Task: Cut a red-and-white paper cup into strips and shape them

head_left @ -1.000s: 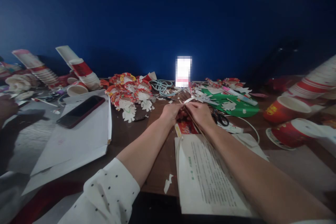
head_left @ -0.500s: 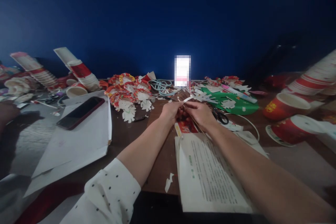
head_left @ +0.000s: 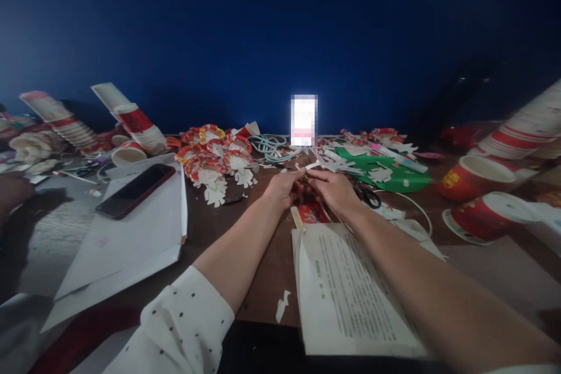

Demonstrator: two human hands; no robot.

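At the middle of the desk my two hands meet, fingers bent in a pinch. Between the fingertips of my left hand (head_left: 280, 191) and my right hand (head_left: 336, 191) a narrow white paper strip (head_left: 312, 166) sticks up. The rest of what they hold is hidden by the fingers. Just below them lies a red printed paper piece (head_left: 313, 213) with a pale yellow edge. A booklet with printed text (head_left: 350, 298) lies under my right forearm. Black-handled scissors (head_left: 372, 197) rest right of my right hand.
Left are a phone (head_left: 135, 190) on a white folder (head_left: 144, 239), stacked paper cups (head_left: 140, 123), and red-and-white cut-paper pieces (head_left: 214, 155). A green sheet (head_left: 403, 175) with paper scraps lies right, near red cups (head_left: 475, 178). Another person's hand (head_left: 15, 187) shows far left.
My hands stay together around the white strip, with only a slight shift of the fingers. The whole view has moved very slightly.
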